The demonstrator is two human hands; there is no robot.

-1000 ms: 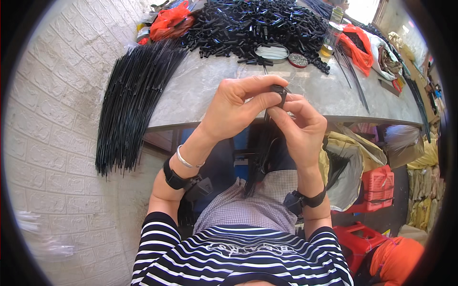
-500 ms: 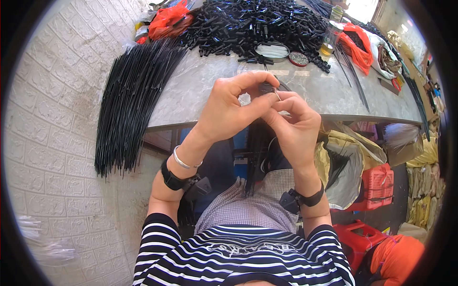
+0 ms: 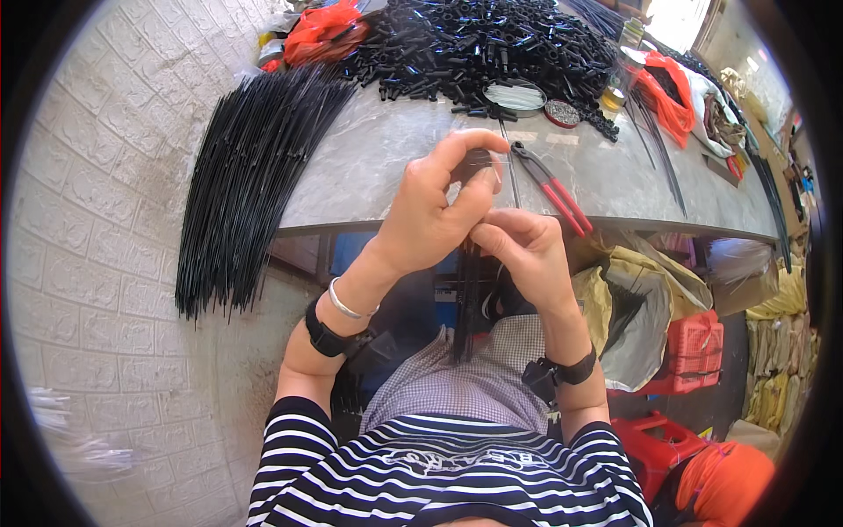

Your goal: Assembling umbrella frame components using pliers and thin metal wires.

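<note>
My left hand [image 3: 421, 211] is raised over the table's front edge, its thumb and forefinger curled around a small black piece [image 3: 479, 158]. A thin pale strand [image 3: 498, 176] shows beside the thumb tip. Just below and to the right, my right hand [image 3: 531, 259] is closed in a pinch against the left hand; what its fingertips hold, if anything, is hidden. Beneath both hands a bundle of thin black rods [image 3: 465, 307] hangs down toward my lap. Pliers with red handles [image 3: 558, 193] lie on the table beyond my right hand.
Black tubular parts [image 3: 492, 44] are heaped at the back of the grey table [image 3: 351, 167]. In front of them sit a round dish of white sticks [image 3: 515, 97] and a red tin of small bits [image 3: 562, 113]. Black rods [image 3: 250, 184] overhang the left edge; red stools stand right.
My right hand has moved down and slightly left, its fingertips now lower against my left hand. The pliers, hidden behind my hands before, now show. The whole view has shifted slightly.
</note>
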